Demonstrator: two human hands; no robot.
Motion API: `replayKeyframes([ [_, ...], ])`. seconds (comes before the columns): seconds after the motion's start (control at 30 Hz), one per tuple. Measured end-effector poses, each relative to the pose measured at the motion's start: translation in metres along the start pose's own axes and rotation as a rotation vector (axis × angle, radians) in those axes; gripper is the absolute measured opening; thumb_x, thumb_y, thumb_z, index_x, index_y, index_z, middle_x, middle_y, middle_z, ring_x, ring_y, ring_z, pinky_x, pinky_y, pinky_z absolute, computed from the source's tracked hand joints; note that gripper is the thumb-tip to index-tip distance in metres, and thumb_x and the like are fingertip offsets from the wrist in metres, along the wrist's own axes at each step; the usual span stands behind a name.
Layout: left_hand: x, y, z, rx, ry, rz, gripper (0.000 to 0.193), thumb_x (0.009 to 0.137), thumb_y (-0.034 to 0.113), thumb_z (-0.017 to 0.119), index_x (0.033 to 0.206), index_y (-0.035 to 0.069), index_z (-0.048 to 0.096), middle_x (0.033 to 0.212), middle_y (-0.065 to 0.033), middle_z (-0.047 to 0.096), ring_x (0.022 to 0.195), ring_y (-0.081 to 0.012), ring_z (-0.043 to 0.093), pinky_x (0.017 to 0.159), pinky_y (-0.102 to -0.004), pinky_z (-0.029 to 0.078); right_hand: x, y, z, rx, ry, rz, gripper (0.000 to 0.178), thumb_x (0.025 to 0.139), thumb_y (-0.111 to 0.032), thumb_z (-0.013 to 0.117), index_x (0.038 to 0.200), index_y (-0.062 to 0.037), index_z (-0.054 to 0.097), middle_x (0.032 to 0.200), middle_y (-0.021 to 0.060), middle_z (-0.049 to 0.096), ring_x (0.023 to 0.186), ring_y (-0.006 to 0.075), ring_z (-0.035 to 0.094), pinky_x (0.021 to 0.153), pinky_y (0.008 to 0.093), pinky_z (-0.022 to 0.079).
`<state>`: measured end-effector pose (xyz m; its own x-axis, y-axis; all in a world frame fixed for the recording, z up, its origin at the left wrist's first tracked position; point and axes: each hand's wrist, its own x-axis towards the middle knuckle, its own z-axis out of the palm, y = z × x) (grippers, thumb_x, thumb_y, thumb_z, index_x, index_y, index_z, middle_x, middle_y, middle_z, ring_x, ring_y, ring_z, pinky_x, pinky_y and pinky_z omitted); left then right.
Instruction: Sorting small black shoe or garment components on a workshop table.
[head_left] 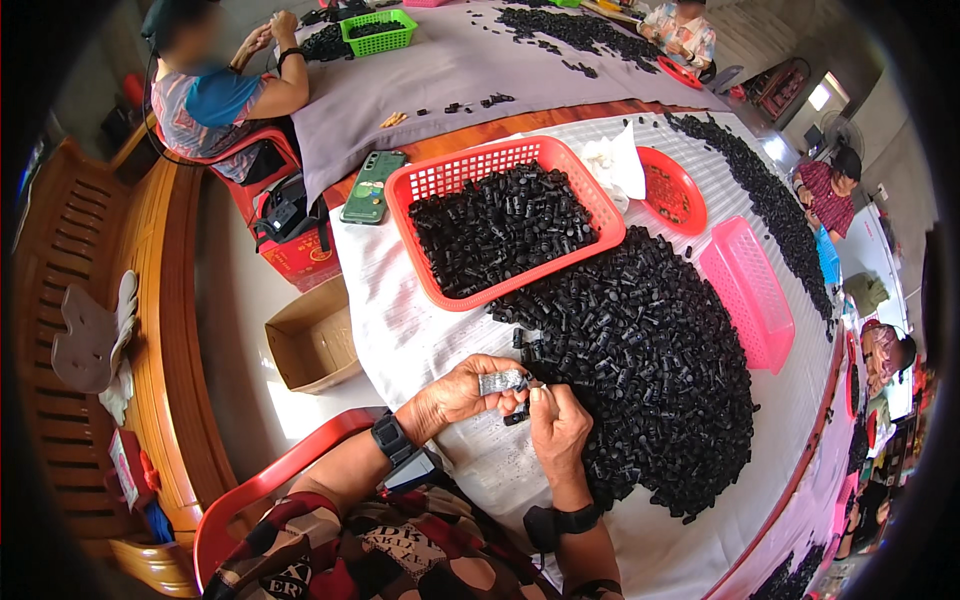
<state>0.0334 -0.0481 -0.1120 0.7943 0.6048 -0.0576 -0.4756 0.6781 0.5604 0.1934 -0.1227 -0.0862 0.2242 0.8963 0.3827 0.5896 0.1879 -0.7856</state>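
Note:
My left hand is closed, with a silvery-grey wrap around one digit, and pinches a small black plastic part. Against the same spot, my right hand is closed with thumb and finger pressed together; what sits between those fingertips is too small to make out. Both hands meet at the near left edge of a large pile of short black cylindrical parts. Just beyond the pile, a red perforated basket holds many more such parts.
A green phone lies left of the basket. To the right are crumpled white paper, a red oval tray and a pink basket. A cardboard box stands on the floor at left. Several people work around the tables.

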Motion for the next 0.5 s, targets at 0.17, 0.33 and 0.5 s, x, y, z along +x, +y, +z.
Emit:
replayKeyframes([
  [0.17,0.0000,-0.0006,-0.0003,-0.004,0.024,-0.007,0.022,0.090,0.007,0.055,0.106,-0.007,0.059,0.089,-0.0145,0.064,0.069,-0.0188,0.059,0.061,-0.0277,0.047,0.0012,-0.0024,-0.0014,-0.002,-0.025,0.000,0.019,0.086,-0.019,0.063,0.077,-0.0029,0.057,0.069,0.0144,0.060,0.059,0.0332,0.060,0.052,0.0380,0.047],
  [0.33,0.0010,-0.0018,-0.0003,0.002,0.015,-0.013,0.019,0.091,0.007,0.055,0.104,-0.006,0.060,0.086,-0.0139,0.064,0.066,-0.0184,0.058,0.059,-0.0274,0.047,0.0027,-0.0063,-0.0041,-0.001,-0.068,0.029,0.020,0.086,-0.019,0.063,0.076,-0.0031,0.057,0.068,0.0140,0.060,0.058,0.0323,0.060,0.052,0.0375,0.047],
  [0.5,0.0021,0.0010,0.0052,0.012,0.066,-0.063,0.021,0.090,0.008,0.058,0.106,-0.004,0.060,0.084,-0.0135,0.064,0.065,-0.0180,0.057,0.057,-0.0266,0.046,0.0030,-0.0077,-0.0027,0.051,-0.018,0.035,0.019,0.086,-0.015,0.063,0.075,-0.0020,0.056,0.068,0.0147,0.060,0.057,0.0317,0.060,0.052,0.0369,0.047],
])
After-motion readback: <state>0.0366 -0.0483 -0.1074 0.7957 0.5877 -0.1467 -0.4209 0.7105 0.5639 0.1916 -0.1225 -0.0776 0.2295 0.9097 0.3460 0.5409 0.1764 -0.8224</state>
